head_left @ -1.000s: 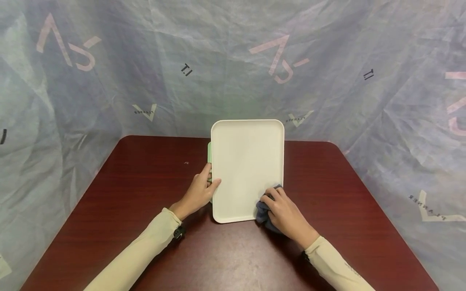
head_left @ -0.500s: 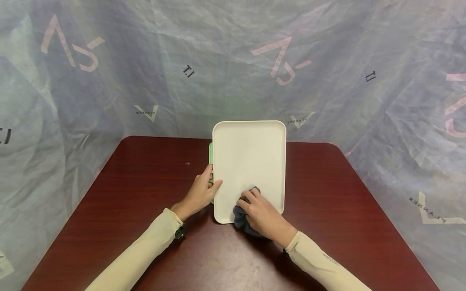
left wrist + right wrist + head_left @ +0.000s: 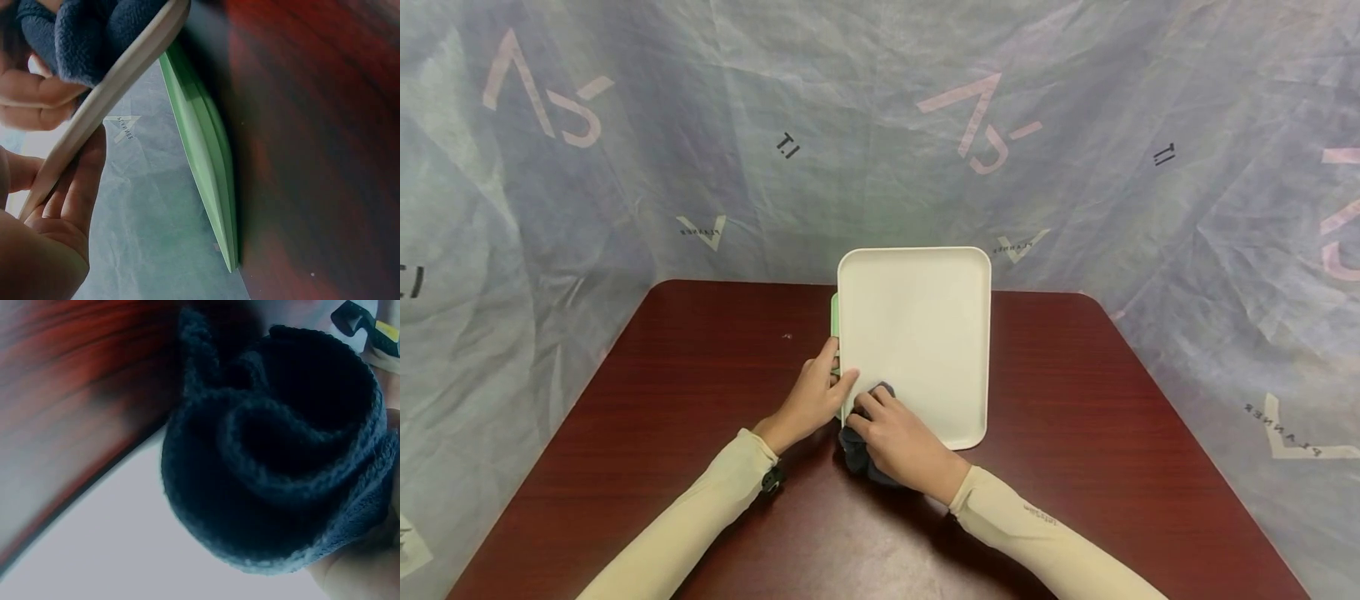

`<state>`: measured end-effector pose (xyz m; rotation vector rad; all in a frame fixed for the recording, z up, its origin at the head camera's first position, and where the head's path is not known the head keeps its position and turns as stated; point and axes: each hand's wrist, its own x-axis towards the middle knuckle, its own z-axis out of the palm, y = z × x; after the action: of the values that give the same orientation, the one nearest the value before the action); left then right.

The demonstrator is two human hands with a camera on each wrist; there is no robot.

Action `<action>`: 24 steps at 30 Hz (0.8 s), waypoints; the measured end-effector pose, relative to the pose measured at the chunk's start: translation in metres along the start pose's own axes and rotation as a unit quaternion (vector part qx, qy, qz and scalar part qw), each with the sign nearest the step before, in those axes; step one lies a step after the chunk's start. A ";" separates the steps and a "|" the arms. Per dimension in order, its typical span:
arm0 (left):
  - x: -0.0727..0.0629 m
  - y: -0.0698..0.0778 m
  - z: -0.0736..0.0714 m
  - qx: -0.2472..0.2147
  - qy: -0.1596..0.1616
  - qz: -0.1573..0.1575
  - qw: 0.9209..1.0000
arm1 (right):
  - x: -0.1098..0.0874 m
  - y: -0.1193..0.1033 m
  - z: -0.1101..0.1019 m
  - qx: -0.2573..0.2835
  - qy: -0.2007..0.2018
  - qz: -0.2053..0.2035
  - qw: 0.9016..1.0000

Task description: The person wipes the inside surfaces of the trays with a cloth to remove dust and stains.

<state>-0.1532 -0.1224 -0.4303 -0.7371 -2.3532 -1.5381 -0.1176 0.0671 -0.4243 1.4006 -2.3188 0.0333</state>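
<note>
A white rectangular tray with a low rim is tilted up, its inner face toward me. My left hand grips its left edge, thumb on the front and fingers behind, as the left wrist view also shows. My right hand holds a bunched dark blue cloth against the tray's lower left corner, close below the left thumb. In the right wrist view the folded cloth fills the middle, over the white tray surface.
Behind the tray lies a green tray-like item, mostly hidden in the head view. The dark red-brown table has rounded far corners. A grey printed sheet hangs around its back and sides.
My right hand has slid the cloth leftward along the tray's lower edge, from the lower right corner to the lower left. The left hand and tray have stayed nearly still.
</note>
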 end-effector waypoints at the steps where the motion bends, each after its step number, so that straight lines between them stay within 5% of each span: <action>1: 0.000 0.000 0.000 0.000 0.000 0.000 1.000 | 0.002 -0.001 0.000 -0.004 0.001 -0.002 1.000; 24: 0.000 0.001 -0.002 0.005 0.002 0.006 1.000 | 0.001 -0.012 0.012 -0.053 -0.019 -0.037 0.998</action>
<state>-0.1531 -0.1243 -0.4288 -0.7425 -2.3479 -1.5211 -0.1117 0.0573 -0.4376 1.4443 -2.2623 -0.1364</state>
